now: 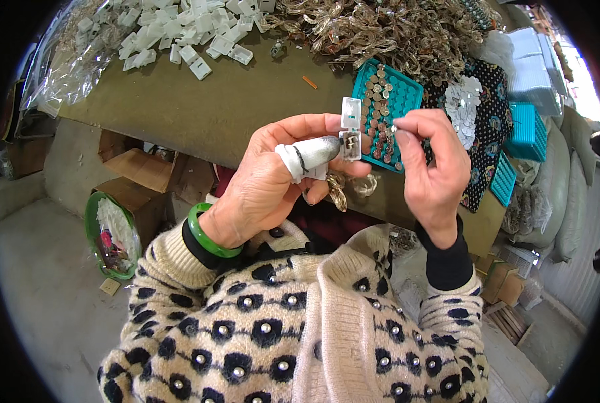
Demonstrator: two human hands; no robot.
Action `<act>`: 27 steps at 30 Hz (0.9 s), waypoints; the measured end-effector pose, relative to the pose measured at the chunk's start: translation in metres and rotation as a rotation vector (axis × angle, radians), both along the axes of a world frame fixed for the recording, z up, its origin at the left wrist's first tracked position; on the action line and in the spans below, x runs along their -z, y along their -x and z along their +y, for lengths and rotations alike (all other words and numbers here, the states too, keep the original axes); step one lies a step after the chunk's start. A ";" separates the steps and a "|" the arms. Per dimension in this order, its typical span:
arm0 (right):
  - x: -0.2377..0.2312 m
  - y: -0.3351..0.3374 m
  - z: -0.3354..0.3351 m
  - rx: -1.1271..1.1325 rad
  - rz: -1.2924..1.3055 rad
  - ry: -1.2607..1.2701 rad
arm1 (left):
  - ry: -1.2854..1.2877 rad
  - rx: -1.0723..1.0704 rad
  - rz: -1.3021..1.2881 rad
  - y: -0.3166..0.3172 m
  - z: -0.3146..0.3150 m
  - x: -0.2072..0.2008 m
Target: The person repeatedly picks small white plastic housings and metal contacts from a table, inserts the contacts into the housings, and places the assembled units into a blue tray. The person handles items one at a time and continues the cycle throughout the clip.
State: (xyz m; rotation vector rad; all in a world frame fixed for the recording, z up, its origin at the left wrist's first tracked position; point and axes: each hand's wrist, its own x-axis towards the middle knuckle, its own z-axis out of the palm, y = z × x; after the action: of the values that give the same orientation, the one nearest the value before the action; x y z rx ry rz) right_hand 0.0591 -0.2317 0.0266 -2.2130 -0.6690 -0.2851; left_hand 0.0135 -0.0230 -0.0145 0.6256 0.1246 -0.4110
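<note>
My left hand [249,178] grips a small clear-white plastic case [351,113] with its hinged lid standing up and metal parts inside. White wrapping with a grey tip covers the finger at the case's edge. A bundle of clear coated wire [337,193] hangs below that hand. Close to the right, my right hand [438,161] pinches a tiny shiny silver piece [394,128] between thumb and forefinger, apart from the case. Just behind both hands lies a teal tray [407,94] with rows of small round metal discs [378,101], perhaps button cells.
White plastic cases [192,30] and a big heap of clear wires [380,33] cover the table's far side. White flat pieces [462,107] lie on dark patterned cloth [478,171]. More teal trays [525,131] stand right. A green basket [93,221] sits on the floor left.
</note>
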 end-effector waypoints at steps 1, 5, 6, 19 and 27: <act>-0.001 0.004 0.004 -0.035 -0.062 -0.027 | 0.045 0.000 0.003 -0.001 -0.001 0.000; 0.002 0.012 0.015 -0.084 -0.120 -0.063 | 0.056 0.011 -0.025 -0.001 -0.005 0.002; 0.005 0.012 0.017 -0.084 -0.143 -0.074 | 0.018 0.014 -0.049 0.000 -0.006 0.002; 0.012 0.014 0.020 -0.053 -0.270 -0.062 | 0.028 0.008 0.011 0.002 -0.011 0.001; 0.005 0.015 0.025 -0.112 -0.295 0.013 | 0.082 0.000 0.007 0.005 -0.008 0.003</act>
State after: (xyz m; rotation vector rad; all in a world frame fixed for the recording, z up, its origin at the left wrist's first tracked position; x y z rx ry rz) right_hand 0.0438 -0.2069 0.0212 -2.1564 -0.9522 -0.5571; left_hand 0.0084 -0.0312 -0.0178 0.5437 0.1135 -0.4157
